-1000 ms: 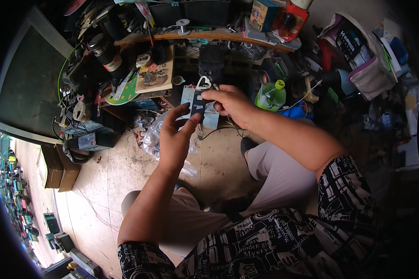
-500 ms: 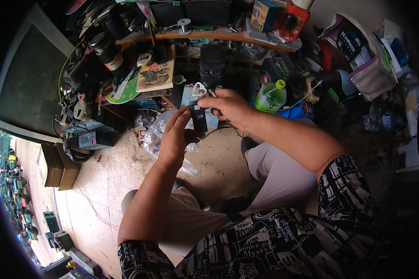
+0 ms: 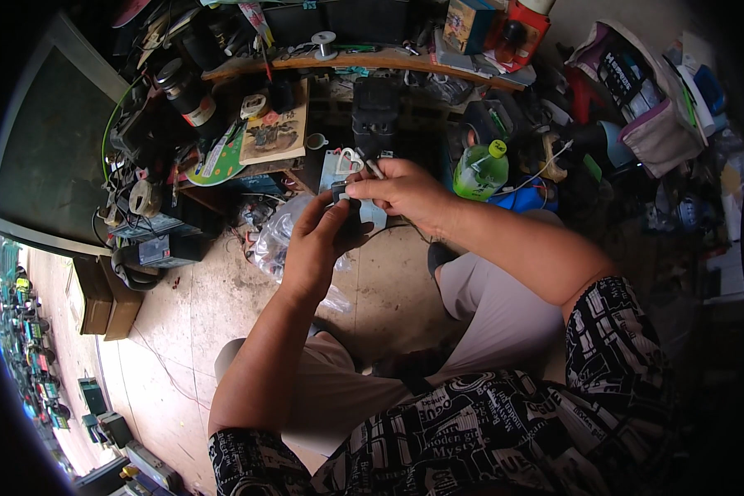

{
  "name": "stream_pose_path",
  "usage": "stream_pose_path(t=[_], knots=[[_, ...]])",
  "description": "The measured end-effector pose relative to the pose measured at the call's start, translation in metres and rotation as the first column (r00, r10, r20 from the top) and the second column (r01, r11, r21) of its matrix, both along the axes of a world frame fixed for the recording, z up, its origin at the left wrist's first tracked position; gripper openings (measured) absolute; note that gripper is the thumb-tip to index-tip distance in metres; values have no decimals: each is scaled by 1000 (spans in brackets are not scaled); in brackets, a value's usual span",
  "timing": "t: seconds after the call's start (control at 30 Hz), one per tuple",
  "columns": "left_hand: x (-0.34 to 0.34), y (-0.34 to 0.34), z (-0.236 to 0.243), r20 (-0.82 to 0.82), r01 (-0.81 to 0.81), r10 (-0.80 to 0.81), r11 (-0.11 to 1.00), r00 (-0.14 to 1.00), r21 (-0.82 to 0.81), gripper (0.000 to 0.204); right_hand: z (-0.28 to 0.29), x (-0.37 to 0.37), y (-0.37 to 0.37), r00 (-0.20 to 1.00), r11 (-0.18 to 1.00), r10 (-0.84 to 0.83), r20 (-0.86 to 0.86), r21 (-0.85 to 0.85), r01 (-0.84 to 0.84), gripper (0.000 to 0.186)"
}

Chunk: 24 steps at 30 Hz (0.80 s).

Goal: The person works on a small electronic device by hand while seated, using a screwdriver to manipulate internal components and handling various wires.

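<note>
My left hand (image 3: 314, 244) is closed around a small black rectangular device (image 3: 339, 189), its thumb lying over the near part. The far end of the device meets the thumb and fingertips of my right hand (image 3: 405, 194), which press on it. A thin, pale rod-like tool (image 3: 375, 169) pokes out between the fingers of my right hand; its exact kind cannot be made out. Just beyond the hands is a white heart-shaped loop (image 3: 350, 159), lying over a light blue sheet (image 3: 375, 217). Fingers cover most of the device.
A green bottle with a yellow cap (image 3: 481, 171) stands to the right, by tangled tools and cables. Clear plastic bags (image 3: 277, 240) lie on the floor to the left. Ahead, a cluttered wooden shelf (image 3: 388, 60) carries a wire spool (image 3: 325, 45). A book (image 3: 274, 132) lies at the left.
The black device has been tilted, so less of its face shows. My left thumb has come across it, and the right fingertips have shifted slightly nearer and left.
</note>
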<state>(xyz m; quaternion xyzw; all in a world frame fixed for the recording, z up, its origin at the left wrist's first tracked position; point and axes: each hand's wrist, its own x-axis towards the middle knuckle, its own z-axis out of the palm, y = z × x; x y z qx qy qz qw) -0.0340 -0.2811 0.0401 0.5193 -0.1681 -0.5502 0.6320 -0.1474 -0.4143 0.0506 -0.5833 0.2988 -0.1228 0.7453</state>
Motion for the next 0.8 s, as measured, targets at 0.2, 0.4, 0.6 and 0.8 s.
stream_pose_path(t=[0.2, 0.4, 0.6, 0.8], knots=[[0, 0, -3, -44, -27, 24, 997, 999, -68, 33, 3, -1, 1, 1000, 1000, 22, 20, 7, -22, 20], [-4, -1, -1, 38, -37, 46, 979, 998, -200, 35, 12, -6, -5, 997, 998, 55, 60, -45, -53, 21], [-3, -1, -6, 46, -56, 66, 978, 997, -201, 34, 11, -2, -5, 998, 999, 24, 53, 36, -26, 24], [7, 1, -9, -174, -111, 93, 989, 980, -95, 30, 6, -3, -13, 998, 995, 55, 44, 81, -58, 29]])
